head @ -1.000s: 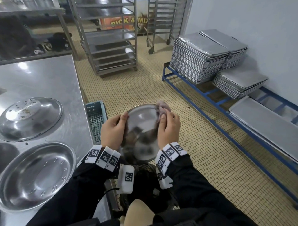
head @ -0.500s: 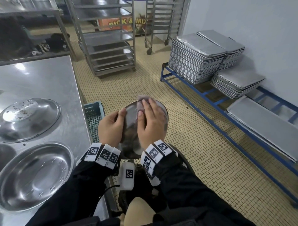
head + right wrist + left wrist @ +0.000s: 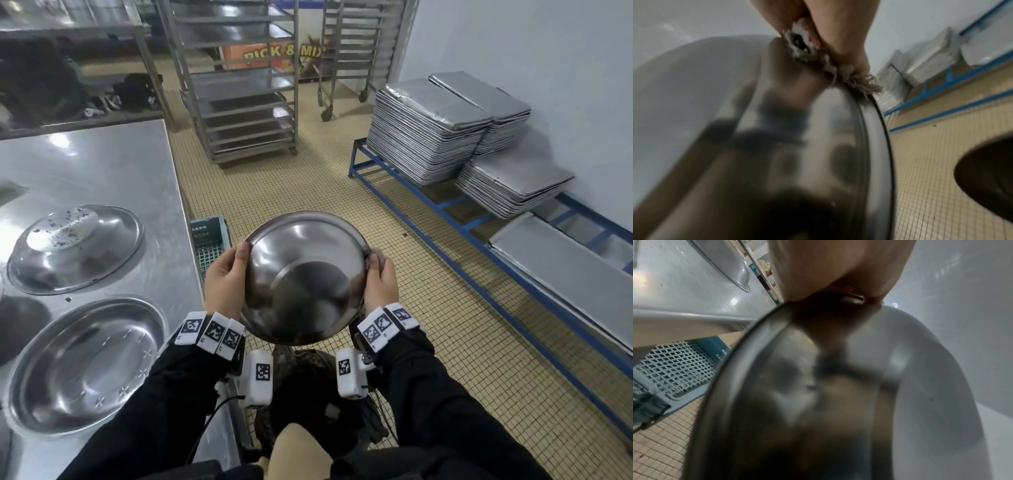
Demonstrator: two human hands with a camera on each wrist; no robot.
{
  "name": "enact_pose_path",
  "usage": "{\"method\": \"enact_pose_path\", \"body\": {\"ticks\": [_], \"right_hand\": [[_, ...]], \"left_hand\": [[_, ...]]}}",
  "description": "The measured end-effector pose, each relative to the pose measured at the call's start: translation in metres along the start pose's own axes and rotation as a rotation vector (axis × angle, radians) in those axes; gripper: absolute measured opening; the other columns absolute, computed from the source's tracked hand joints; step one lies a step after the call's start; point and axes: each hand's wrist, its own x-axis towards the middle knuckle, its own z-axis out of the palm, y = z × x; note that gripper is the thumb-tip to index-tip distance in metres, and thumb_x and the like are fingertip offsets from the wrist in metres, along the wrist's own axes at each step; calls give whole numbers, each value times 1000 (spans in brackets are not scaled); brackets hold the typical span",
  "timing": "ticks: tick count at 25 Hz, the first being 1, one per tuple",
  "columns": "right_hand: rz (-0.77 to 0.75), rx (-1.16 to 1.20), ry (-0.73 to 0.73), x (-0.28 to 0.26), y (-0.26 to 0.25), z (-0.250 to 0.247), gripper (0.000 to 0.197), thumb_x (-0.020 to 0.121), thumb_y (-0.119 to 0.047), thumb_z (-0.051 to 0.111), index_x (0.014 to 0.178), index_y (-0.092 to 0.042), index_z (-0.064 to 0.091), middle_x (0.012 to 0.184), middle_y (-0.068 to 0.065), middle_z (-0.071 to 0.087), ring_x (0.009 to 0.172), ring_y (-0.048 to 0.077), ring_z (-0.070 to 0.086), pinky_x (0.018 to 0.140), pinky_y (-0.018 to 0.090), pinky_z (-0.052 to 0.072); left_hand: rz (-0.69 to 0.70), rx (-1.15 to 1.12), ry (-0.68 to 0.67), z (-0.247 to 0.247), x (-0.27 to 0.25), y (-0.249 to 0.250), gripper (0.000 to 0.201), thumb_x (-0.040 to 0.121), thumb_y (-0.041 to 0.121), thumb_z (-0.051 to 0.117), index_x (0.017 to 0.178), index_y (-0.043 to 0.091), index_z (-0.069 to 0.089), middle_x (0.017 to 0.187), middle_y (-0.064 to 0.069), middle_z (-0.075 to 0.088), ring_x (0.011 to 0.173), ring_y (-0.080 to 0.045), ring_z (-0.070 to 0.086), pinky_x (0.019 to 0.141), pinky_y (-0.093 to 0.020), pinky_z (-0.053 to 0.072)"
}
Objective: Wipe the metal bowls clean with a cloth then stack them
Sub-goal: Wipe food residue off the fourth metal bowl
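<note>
Held over the tiled floor, the round polished steel bowl [image 3: 303, 277] looked light, rigid and slippery, its rim gripped by the left hand [image 3: 224, 279] and cloth-pinching right hand [image 3: 380, 286].

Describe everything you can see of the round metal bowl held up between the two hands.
The round shiny steel bowl has a rolled rim and flat base, its inside tilted toward the wearer. It looks free of crumbs. It is held in the air above the tiled floor, beside the steel table. The left hand grips its left rim, thumb on the edge. The right hand grips the right rim with a frayed pale cloth pinched against it.
</note>
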Motion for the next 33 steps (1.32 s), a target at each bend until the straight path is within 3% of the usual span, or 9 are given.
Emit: {"method": "enact_pose_path", "body": {"ticks": [2, 6, 11, 15, 18, 21, 24, 28, 33], "right_hand": [[-129, -116, 9, 7, -8, -5, 22, 98, -37, 42, 101, -17, 51, 84, -9, 58, 78, 10, 57, 59, 22, 41], [-400, -419, -205, 10, -29, -8, 21, 97, -32, 45, 107, -15, 52, 88, -10, 57, 80, 9, 57, 64, 18, 45], [-649, -571, -373, 0, -40, 10, 18, 96, -24, 49, 106, -10, 55, 92, -2, 57, 84, 11, 53, 80, 30, 49], [-619, -571, -271, -17, -30, 29, 38, 94, -30, 50, 128, -14, 46, 127, 9, 50, 116, 22, 48, 97, 38, 45], [-740, -611, -95, -40, -16, 42, 42, 91, -39, 51, 126, -15, 49, 139, 7, 45, 130, 21, 40, 105, 28, 28], [-787, -636, 65, -42, -10, 38, 42, 94, -44, 40, 122, -17, 55, 130, 1, 50, 119, 15, 46, 101, 27, 32], [-580, -449, 68, -19, -5, 23, 39, 97, -37, 40, 123, -13, 57, 121, 1, 52, 108, 13, 48, 87, 20, 41], [-239, -355, 82, 5, 7, 3, 30, 98, -26, 45, 116, -13, 65, 105, 3, 67, 93, 15, 60, 78, 23, 45], [-674, -353, -49, -20, -34, 24, 34, 95, -28, 49, 126, -17, 58, 133, 0, 55, 120, 11, 49, 99, 24, 41]], "left_hand": [[61, 102, -63, -4, -2, -3, 12, 97, 28, 53, 102, 23, 63, 90, 8, 65, 83, -4, 62, 73, -23, 53], [211, 233, -253, 4, -5, 4, 34, 92, 24, 60, 125, 28, 51, 104, 15, 60, 94, 8, 57, 72, -6, 48], [300, 499, -288, 16, -6, 14, 24, 92, 38, 58, 84, 17, 67, 74, 4, 64, 72, -13, 60, 66, -27, 48], [208, 430, -194, 13, -4, 8, 32, 94, 39, 56, 71, 19, 65, 65, -2, 62, 64, -22, 58, 59, -33, 46], [127, 276, -157, 19, -2, 5, 34, 94, 37, 56, 75, 12, 67, 69, -13, 66, 68, -35, 62, 65, -49, 53], [129, 253, -156, 22, -4, 6, 37, 95, 40, 54, 78, 11, 68, 71, -14, 67, 68, -34, 63, 68, -54, 53], [88, 186, -142, 18, -5, 8, 38, 96, 40, 53, 79, 10, 68, 72, -20, 65, 69, -41, 60, 68, -50, 52], [37, 109, -77, 11, 1, 14, 36, 97, 37, 52, 67, 20, 63, 58, -3, 54, 53, -16, 49, 55, -32, 43], [80, 146, -68, 19, 2, 22, 30, 97, 36, 51, 74, 25, 66, 67, 0, 63, 65, -17, 56, 63, -35, 49]]}}
